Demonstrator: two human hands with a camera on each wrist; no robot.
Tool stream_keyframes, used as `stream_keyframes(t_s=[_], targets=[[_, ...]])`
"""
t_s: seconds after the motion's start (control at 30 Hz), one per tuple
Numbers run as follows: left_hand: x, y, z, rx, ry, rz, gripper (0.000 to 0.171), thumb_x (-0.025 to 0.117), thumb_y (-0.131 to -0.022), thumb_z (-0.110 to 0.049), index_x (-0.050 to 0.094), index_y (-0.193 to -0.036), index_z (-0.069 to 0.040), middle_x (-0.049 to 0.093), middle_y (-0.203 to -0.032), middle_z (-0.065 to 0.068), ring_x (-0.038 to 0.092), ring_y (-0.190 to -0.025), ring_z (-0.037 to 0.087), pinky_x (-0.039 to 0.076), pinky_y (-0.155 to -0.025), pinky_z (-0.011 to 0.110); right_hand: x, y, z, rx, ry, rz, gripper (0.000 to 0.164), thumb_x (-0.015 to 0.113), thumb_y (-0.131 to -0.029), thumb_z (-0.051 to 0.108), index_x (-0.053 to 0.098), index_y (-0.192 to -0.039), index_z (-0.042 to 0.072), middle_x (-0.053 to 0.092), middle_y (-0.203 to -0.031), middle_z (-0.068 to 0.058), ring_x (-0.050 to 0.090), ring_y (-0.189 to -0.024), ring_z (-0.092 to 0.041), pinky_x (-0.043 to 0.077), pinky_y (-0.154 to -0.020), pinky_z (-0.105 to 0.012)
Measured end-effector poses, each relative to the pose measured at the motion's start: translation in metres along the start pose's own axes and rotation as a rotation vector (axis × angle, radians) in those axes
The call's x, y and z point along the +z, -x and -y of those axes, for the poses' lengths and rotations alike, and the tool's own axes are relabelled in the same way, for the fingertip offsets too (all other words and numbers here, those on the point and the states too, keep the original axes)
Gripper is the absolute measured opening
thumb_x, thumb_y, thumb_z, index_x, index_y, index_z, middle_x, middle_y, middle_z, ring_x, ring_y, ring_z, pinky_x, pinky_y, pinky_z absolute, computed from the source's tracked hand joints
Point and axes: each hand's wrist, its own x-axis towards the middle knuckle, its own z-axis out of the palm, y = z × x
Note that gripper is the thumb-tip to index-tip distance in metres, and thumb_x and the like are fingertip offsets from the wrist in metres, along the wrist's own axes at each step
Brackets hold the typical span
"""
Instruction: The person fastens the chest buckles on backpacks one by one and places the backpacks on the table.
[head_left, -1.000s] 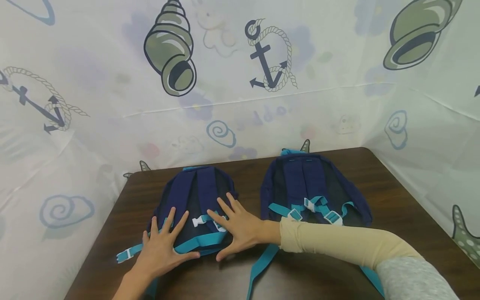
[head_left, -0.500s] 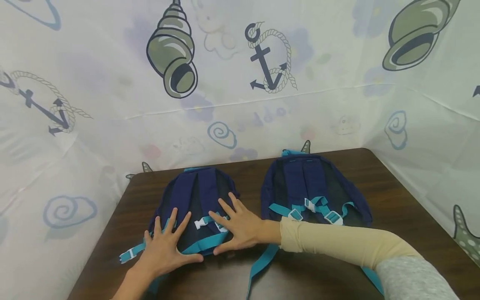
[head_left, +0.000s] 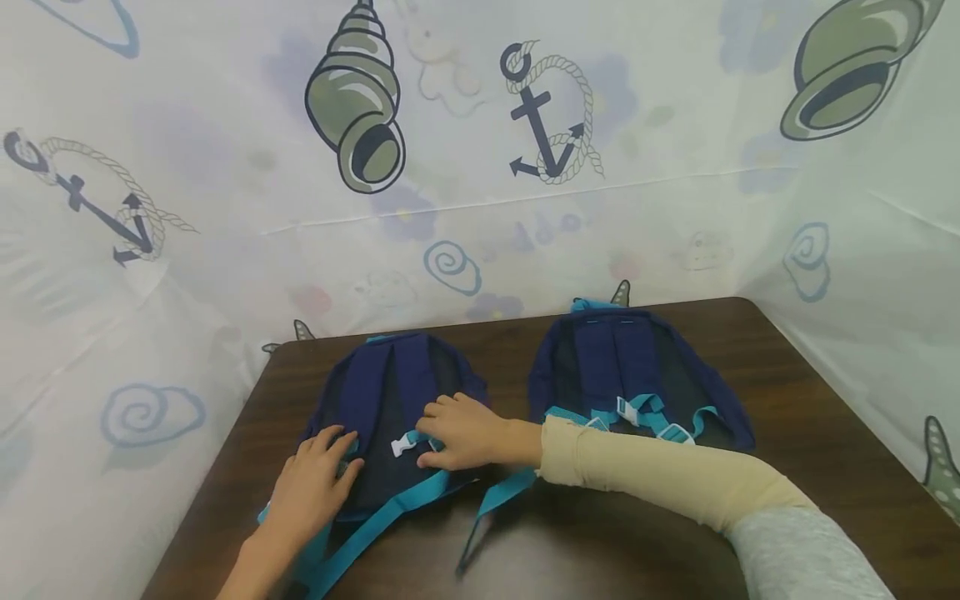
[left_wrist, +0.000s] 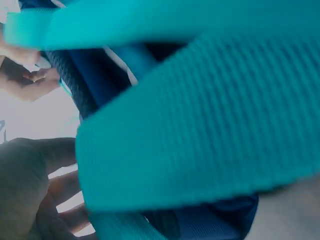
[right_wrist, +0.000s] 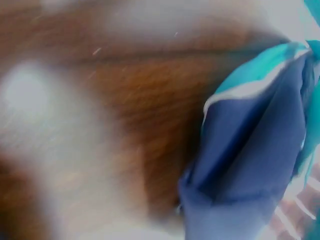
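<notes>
A navy backpack (head_left: 390,417) with teal straps lies on the table, its shoulder-strap side up. At its lower left, my left hand (head_left: 311,483) has curled fingers around the teal strap area. My right hand (head_left: 461,433) grips at the lower right strap, beside a white buckle (head_left: 402,447), with its fingers bent. A teal strap (head_left: 390,508) trails from the backpack toward the front. In the left wrist view, a wide teal strap (left_wrist: 200,130) crosses close to the camera, with my left hand (left_wrist: 30,185) at its edge. The right wrist view shows the navy fabric (right_wrist: 245,150) of a backpack, blurred.
A second navy backpack (head_left: 622,358) with teal straps and white buckles lies to the right, partly behind my right sleeve (head_left: 637,467). Dark wooden table (head_left: 600,533) runs under both. A patterned white cloth (head_left: 450,150) hangs behind and at the sides.
Both hands were spread flat over the left backpack; now their fingers are curled at its lower straps. The loose teal straps have shifted at the front, and the view has turned slightly left.
</notes>
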Motion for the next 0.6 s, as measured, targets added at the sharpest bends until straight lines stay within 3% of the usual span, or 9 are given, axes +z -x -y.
stream_keyframes(t_s=[0.07, 0.13, 0.37, 0.6], targets=[[-0.002, 0.002, 0.002, 0.008, -0.004, -0.036, 0.042, 0.072, -0.092, -0.023, 0.066, -0.128, -0.002, 0.060, -0.128, 0.020, 0.057, -0.114, 0.045, 0.049, -0.087, 0.061, 0.001, -0.004, 0.005, -0.026, 0.031, -0.001, 0.039, 0.058, -0.097, 0.052, 0.068, -0.122, 0.022, 0.065, -0.109, 0.007, 0.055, -0.096, -0.011, 0.041, -0.077, -0.022], [-0.004, 0.004, 0.002, 0.006, -0.009, -0.057, 0.039, 0.075, -0.089, -0.021, 0.068, -0.123, -0.002, 0.062, -0.118, 0.016, 0.058, -0.108, 0.042, 0.050, -0.084, 0.057, 0.001, -0.008, 0.009, -0.032, 0.047, -0.002, 0.035, 0.061, -0.097, 0.048, 0.069, -0.118, 0.022, 0.064, -0.104, 0.008, 0.054, -0.090, -0.010, 0.038, -0.072, -0.020], [-0.002, 0.003, 0.003, -0.030, -0.016, -0.111, 0.032, 0.079, -0.084, -0.020, 0.072, -0.110, -0.002, 0.064, -0.102, 0.012, 0.057, -0.095, 0.037, 0.049, -0.079, 0.055, 0.006, -0.019, 0.016, -0.012, 0.064, 0.002, 0.040, 0.061, -0.097, 0.047, 0.065, -0.129, 0.022, 0.064, -0.109, 0.005, 0.059, -0.092, -0.010, 0.042, -0.073, -0.022], [0.003, -0.001, 0.003, -0.036, 0.003, -0.151, 0.031, 0.081, -0.082, -0.020, 0.072, -0.107, -0.004, 0.066, -0.098, 0.011, 0.058, -0.089, 0.033, 0.049, -0.074, 0.052, 0.008, -0.026, 0.016, -0.006, 0.068, -0.027, 0.026, 0.061, -0.099, 0.038, 0.067, -0.118, 0.021, 0.061, -0.103, 0.005, 0.055, -0.088, -0.011, 0.039, -0.069, -0.021]])
